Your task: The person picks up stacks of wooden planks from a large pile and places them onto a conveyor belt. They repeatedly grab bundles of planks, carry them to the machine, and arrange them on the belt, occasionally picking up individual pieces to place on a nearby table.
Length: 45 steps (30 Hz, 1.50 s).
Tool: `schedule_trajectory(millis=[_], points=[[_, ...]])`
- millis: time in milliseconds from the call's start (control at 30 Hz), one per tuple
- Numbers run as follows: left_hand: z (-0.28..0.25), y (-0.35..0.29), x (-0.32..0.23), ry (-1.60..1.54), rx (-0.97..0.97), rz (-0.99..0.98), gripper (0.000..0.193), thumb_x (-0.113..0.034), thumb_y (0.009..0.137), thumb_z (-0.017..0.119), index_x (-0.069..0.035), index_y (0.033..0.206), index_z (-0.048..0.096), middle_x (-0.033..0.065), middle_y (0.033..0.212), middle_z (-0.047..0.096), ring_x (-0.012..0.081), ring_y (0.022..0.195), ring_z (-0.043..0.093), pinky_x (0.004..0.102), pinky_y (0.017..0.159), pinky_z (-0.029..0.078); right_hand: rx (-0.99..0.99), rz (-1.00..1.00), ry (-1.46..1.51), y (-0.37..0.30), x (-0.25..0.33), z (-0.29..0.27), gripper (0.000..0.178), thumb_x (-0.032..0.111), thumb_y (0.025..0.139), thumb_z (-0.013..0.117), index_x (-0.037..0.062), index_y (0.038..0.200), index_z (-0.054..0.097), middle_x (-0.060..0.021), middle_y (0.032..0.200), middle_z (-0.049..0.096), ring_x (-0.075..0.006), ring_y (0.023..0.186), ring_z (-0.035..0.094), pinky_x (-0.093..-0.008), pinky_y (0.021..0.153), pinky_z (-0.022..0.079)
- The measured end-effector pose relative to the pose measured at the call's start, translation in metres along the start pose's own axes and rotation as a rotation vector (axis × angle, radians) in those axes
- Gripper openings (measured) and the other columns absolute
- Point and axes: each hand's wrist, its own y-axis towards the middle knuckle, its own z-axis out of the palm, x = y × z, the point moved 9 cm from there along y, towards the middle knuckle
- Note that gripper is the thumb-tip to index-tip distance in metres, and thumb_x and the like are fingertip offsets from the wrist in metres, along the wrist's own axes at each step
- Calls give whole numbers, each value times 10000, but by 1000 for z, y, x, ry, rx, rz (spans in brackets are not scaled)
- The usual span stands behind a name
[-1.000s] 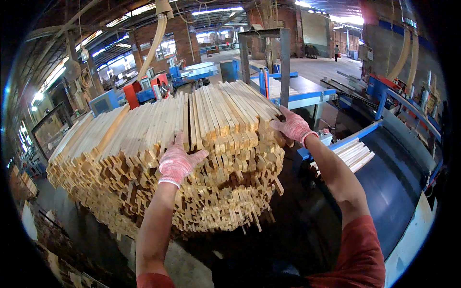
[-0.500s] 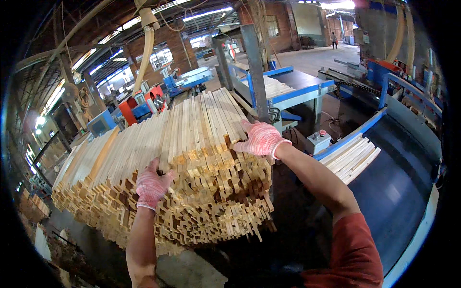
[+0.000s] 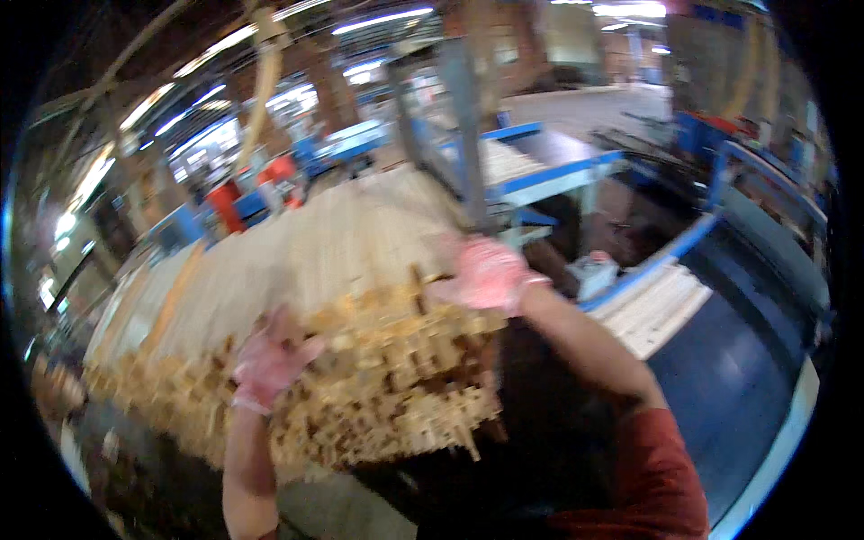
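Observation:
A big stack of light wooden strips [image 3: 351, 216] lies before me, their uneven sawn ends facing me. My left hand [image 3: 270, 362], in a pink-and-white knit glove, rests at the front ends of the upper strips, thumb out to the side and fingers apart. At the stack's right front corner is my right hand [image 3: 486, 274], gloved alike, its fingers stretched over the strip ends and edge. Both hands look open around the top layers, with no single strip in a grip. Motion blur smears the fingertips.
To the right, several strips [image 3: 650, 310] lie on a dark conveyor belt [image 3: 747, 360] with a blue edge. A grey control box [image 3: 592, 273] stands by it. A metal post [image 3: 470, 135] rises behind the stack, beside a blue-edged table [image 3: 562, 171]. Red-and-blue machinery [image 3: 225, 205] stands far left.
The whole view has shifted and blurred, the stack sliding slightly left in the picture. My left hand sits a little lower and farther left; my right hand stays at the stack's right corner.

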Motion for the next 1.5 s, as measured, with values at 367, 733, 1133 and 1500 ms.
schedule_trajectory(millis=[367, 733, 1133, 1500], points=[[-14, 0, -44, 19, -23, 35, 799, -315, 832, 781, -200, 1580, 523, 329, 1343, 629, 513, 1140, 681, 541, 1000, 577, -135, 15, 114, -20, -17, 4, 889, 473, 870, 727, 97, 1623, 442, -318, 1470, 582, -456, 1349, 583, -501, 1126, 502], [-95, -180, -24, -824, 23, 209, 694, -420, 1079, 656, -22, 1612, 457, 209, 1479, 643, 338, 1201, 719, 436, 1096, 538, -201, -103, 192, -207, 40, -27, 995, 545, 887, 802, 33, 1638, 398, -257, 1148, 647, -399, 1067, 689, -453, 893, 572], [12, -68, 15, -1595, 277, -365, 485, -273, 1117, 564, 1, 1516, 582, 118, 1517, 619, 202, 1348, 599, 356, 1150, 475, -158, -289, 191, -83, -30, 14, 356, 187, 1041, 692, 66, 1375, 678, -180, 1327, 710, -314, 1189, 705, -376, 1025, 572], [-4, -93, 21, -1581, 342, -278, 657, -249, 988, 761, 39, 1533, 532, 104, 1320, 692, 190, 1179, 659, 323, 1089, 497, -50, -155, 608, -120, 11, 13, 448, 295, 1060, 702, 42, 1425, 641, 53, 1028, 665, -56, 899, 602, -229, 768, 498]])
